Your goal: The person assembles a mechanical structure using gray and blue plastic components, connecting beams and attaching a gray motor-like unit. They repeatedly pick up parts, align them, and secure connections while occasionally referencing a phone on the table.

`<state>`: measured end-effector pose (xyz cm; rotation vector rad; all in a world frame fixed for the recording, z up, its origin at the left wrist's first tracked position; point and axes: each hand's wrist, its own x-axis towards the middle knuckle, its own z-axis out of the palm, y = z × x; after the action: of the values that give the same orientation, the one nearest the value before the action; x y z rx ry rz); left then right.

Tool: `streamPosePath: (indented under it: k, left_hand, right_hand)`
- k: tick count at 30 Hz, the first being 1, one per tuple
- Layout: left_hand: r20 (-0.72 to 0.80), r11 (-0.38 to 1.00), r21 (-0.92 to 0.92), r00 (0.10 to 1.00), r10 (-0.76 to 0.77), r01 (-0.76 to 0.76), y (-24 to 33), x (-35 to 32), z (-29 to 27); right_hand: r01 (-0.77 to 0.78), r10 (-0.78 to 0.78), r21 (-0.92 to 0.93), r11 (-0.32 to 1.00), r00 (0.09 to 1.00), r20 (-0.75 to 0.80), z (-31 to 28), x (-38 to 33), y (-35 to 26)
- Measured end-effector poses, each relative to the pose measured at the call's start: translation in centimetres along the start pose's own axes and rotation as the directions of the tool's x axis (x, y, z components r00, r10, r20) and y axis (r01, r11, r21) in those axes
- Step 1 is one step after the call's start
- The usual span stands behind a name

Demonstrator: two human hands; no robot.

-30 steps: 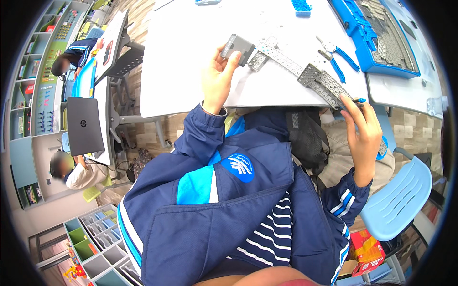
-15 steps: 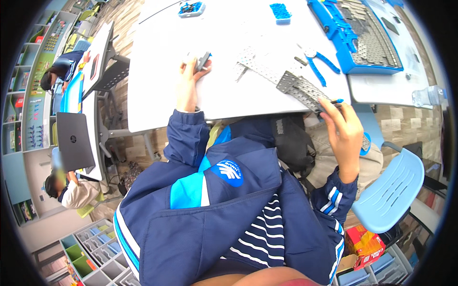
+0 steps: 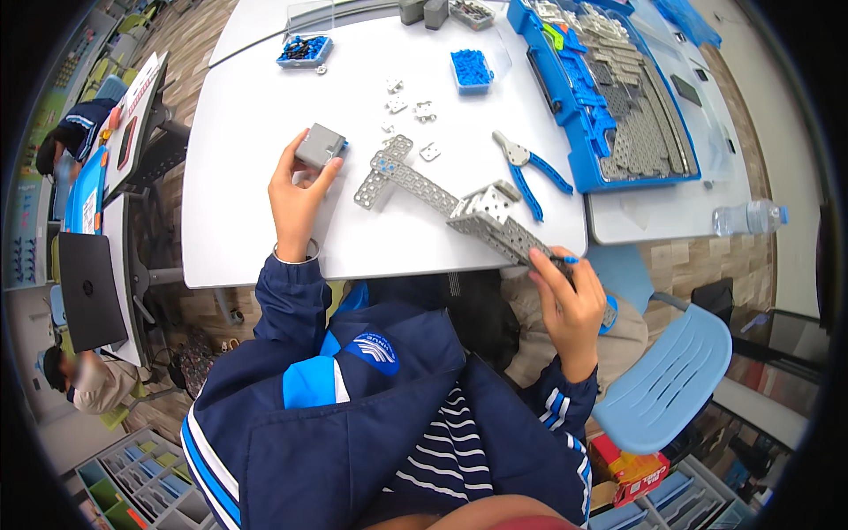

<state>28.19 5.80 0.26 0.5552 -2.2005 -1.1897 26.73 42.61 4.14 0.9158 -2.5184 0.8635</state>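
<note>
My left hand (image 3: 296, 203) grips a grey box-shaped block (image 3: 320, 146), perhaps a motor, between thumb and fingers above the white table. A small blue piece shows at the block's right side. On the right, my right hand (image 3: 574, 309) is closed around the near end of a long grey perforated beam assembly (image 3: 424, 188). That assembly slants away to the far left and ends in a crosswise plate with small blue pins. A bracket with white plates stands up along its middle. Something dark with a blue tip (image 3: 566, 260) pokes out beside my right fingers.
Blue-handled pliers (image 3: 527, 174) lie right of the beam. Several small white connectors (image 3: 424, 111) are scattered beyond it. Farther back stand two small boxes of pegs (image 3: 306, 51) (image 3: 472, 72) and a blue parts case (image 3: 609, 181). A light blue chair (image 3: 662, 380) is at my right.
The view has shifted, so table and hands appear lower and farther left. The grey block in my left hand has turned to show its broad face. My right hand keeps holding the beam assembly.
</note>
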Motion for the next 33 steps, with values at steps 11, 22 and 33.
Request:
streamPosePath:
  k: [11, 22, 33]
  left_hand:
    - [-0.100, 0.924, 0.342, 0.971, 0.217, -0.172, 0.7, 0.8, 0.5]
    - [0.354, 0.821, -0.569, 0.912, 0.207, 0.035, 5.9, -3.0, 5.4]
    - [0.380, 0.891, -0.453, 0.907, 0.183, 0.010, 5.1, -2.5, 5.4]
  right_hand:
    - [0.080, -0.073, 0.046, 0.996, 0.988, -0.139, 1.5, -1.4, 1.4]
    - [0.062, -0.057, 0.006, 0.998, 0.950, -0.308, 1.5, -3.9, 1.0]
    - [-0.062, 0.089, 0.100, 0.993, 0.951, -0.296, 3.0, -7.4, -1.5]
